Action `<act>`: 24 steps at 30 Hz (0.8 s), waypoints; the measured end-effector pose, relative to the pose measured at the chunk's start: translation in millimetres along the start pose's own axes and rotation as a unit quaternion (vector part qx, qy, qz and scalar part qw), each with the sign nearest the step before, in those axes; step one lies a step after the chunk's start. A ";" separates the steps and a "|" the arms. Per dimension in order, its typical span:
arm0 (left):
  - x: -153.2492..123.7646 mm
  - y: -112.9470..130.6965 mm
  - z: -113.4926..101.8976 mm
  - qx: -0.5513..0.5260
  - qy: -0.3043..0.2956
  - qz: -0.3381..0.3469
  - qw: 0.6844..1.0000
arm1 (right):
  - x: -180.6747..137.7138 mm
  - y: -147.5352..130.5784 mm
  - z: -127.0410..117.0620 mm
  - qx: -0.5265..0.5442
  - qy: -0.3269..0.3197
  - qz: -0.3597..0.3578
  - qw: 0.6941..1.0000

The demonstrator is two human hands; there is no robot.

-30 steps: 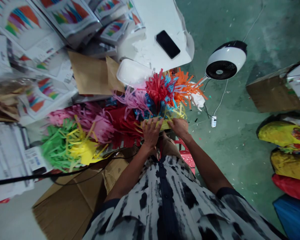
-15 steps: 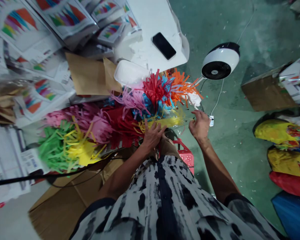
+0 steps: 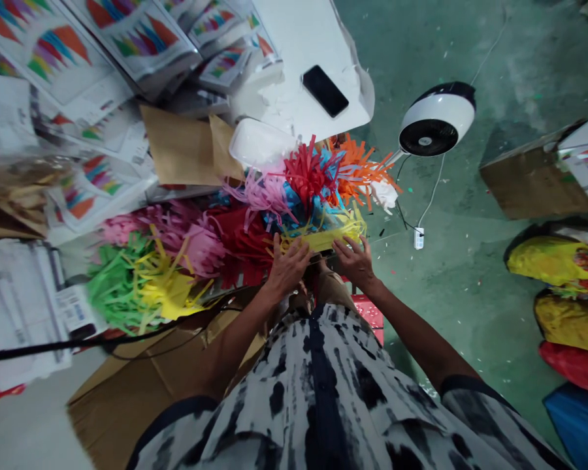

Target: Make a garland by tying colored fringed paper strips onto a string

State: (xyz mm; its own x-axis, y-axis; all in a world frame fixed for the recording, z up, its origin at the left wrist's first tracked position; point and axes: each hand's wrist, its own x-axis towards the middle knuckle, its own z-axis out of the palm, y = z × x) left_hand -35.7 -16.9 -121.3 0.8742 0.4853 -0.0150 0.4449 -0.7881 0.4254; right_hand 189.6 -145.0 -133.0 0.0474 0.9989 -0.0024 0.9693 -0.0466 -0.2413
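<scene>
Both my hands are on a yellow fringed paper piece (image 3: 323, 238) at the near side of a bundle of coloured paper fringes (image 3: 318, 179) in red, blue, pink and orange. My left hand (image 3: 287, 264) grips the left end of the yellow piece with its fingers curled over it. Fingers of my right hand (image 3: 353, 260) press on its right end from below. A heap of green, yellow, pink and red fringed paper (image 3: 166, 267) lies to the left of the hands.
A black phone (image 3: 325, 91) lies on a white surface (image 3: 304, 59) behind the bundle. A white round fan (image 3: 436, 119) and its cable stand on the green floor. Printed packages (image 3: 78, 72) pile at left, brown cardboard (image 3: 142, 385) below, coloured bags (image 3: 563, 294) at right.
My right hand, which had swung out to the right half a second ago, has come back onto the yellow piece. My left hand stayed on it.
</scene>
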 end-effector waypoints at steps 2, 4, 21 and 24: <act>-7.7 -9.4 -8.2 0.018 0.020 -0.005 1.000 | 0.6 6.0 4.0 0.003 0.021 -0.017 1.000; -11.0 -12.6 -14.7 0.036 0.055 -0.035 0.997 | 2.0 11.4 7.8 0.007 0.038 -0.032 0.999; 14.8 33.4 49.3 0.012 0.031 0.003 0.999 | -10.0 3.5 9.8 -0.015 0.081 -0.035 0.996; 12.2 32.3 44.1 -0.005 0.046 -0.017 0.999 | -8.9 9.3 8.6 -0.003 0.073 -0.042 0.996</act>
State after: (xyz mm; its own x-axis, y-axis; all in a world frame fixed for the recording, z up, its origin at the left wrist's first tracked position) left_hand -2.1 -53.2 -147.7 0.8364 0.5455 0.0539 0.4723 -0.7670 0.4344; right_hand 196.1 -154.2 -143.6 0.0009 0.9873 0.1587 0.9729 0.0359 -0.2284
